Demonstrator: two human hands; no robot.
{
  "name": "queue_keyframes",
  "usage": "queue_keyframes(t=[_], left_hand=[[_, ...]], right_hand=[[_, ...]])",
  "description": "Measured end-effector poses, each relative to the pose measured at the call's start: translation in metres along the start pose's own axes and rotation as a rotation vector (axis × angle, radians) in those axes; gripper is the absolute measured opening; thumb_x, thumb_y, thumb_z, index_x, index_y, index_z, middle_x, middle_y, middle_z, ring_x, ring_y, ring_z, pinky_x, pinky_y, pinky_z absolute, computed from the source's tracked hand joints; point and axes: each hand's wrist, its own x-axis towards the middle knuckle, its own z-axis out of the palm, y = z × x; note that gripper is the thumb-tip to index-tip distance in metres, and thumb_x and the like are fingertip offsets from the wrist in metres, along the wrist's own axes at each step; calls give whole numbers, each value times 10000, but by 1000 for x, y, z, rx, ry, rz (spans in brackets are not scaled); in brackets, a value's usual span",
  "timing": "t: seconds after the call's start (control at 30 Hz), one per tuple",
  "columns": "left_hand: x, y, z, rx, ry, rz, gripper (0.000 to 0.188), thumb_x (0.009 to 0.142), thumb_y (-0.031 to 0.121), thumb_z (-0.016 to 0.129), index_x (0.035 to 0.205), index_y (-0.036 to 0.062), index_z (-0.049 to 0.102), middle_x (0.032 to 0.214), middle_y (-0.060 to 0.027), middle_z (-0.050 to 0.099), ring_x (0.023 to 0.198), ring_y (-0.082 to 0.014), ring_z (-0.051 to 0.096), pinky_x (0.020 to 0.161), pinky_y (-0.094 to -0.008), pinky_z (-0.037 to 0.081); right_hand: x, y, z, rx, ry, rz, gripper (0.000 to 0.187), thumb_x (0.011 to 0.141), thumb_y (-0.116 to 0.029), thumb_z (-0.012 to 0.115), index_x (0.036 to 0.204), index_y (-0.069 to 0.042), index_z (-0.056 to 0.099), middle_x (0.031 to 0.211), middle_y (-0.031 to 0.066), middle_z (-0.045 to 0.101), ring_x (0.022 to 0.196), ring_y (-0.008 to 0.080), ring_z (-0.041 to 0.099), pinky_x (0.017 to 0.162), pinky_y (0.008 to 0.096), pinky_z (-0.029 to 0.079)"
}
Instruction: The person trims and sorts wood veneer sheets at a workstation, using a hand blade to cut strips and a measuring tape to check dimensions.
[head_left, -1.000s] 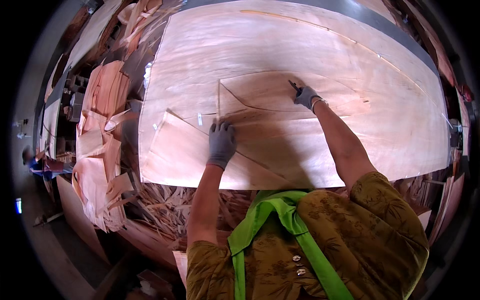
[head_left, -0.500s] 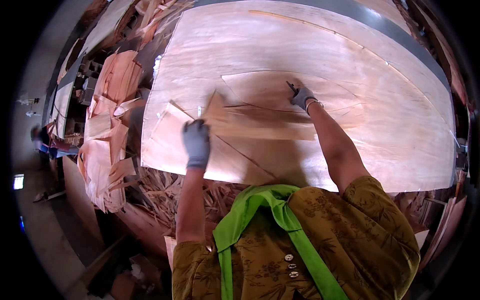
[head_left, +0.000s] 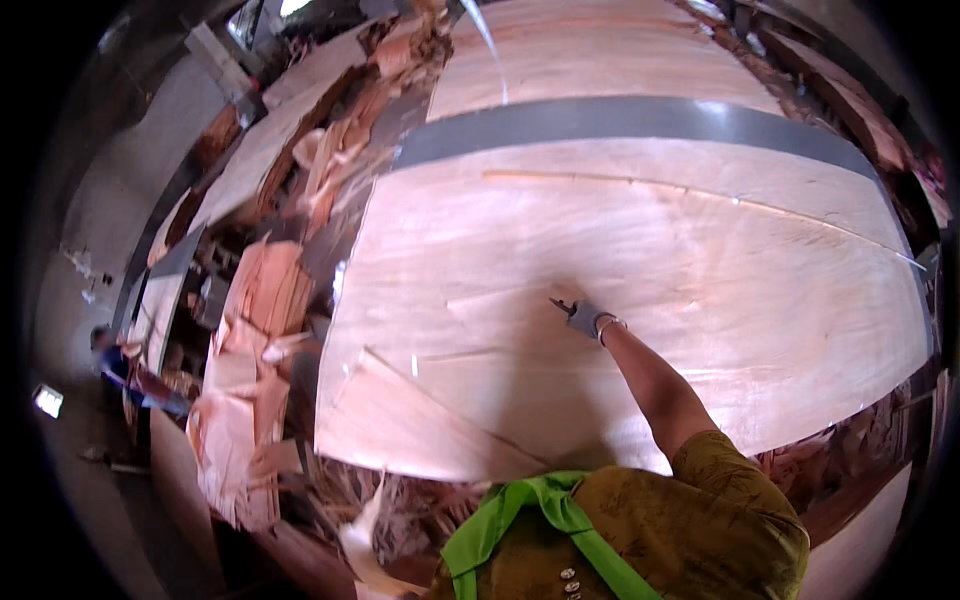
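Note:
My right hand (head_left: pixel 583 318), in a grey glove with a bracelet at the wrist, reaches over a large pale wood veneer sheet (head_left: pixel 800 330). Its fingers are closed round a small dark tool (head_left: pixel 560 304) that looks like a knife. The tip points left, and shadow lies over the sheet around it. My left hand is out of view. A curled veneer strip (head_left: pixel 362 540) stands by the lower edge, below the sheet's front edge; what supports it is hidden. On the sheet's near left lies a separate angular veneer piece (head_left: pixel 400 410).
A long thin stick (head_left: pixel 690 190) lies across the sheet's far part. Beyond runs a grey band (head_left: pixel 560 122). Stacked torn veneer (head_left: pixel 262 290) stands on the left, with scraps (head_left: pixel 420 505) heaped below the front edge. Another person (head_left: pixel 125 365) is at the far left.
My left hand has left the view, and the loose veneer it moved is off the sheet. My right hand still grips the dark tool over the sheet. The view has tilted upward.

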Motion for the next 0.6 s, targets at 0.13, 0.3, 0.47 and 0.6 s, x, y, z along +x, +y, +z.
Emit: queue_keyframes(t=[0.13, 0.3, 0.47, 0.6], left_hand=[[-13, 50, 40, 56, -62, 2, 354, 864, 132, 505, 1192, -1, 486, 1238, -167, 442, 1074, -290, 446, 905, -349, 389], [8, 77, 45, 173, 7, 29, 438, 864, 148, 521, 1271, 5, 444, 1353, -190, 356, 1200, -307, 388, 991, -358, 346], [59, 176, 52, -82, 267, 716, 523, 810, 81, 567, 1308, -7, 433, 1426, -222, 312, 1290, -354, 345, 1069, -383, 299], [-32, 357, 105, -406, 69, 1267, 445, 785, 15, 608, 1206, -49, 480, 1393, -219, 361, 1271, -359, 373, 1053, -401, 307]], right_hand=[[27, 5, -130, 419, 524, -108, 301, 857, -331, 555, 930, -52, 642, 885, 218, 638, 832, 360, 606, 725, 430, 466], [40, -106, -303, 556, 1002, -414, 364, 852, -288, 588, 1108, -30, 587, 991, 237, 624, 958, 386, 589, 793, 386, 470], [51, -243, -392, 618, 1100, -650, 514, 821, -287, 631, 1237, -8, 517, 1169, 205, 590, 1068, 324, 580, 880, 342, 452], [75, -278, -430, 318, 1259, -416, 409, 814, -268, 656, 1117, -2, 592, 1012, 164, 649, 927, 256, 620, 794, 342, 470]])
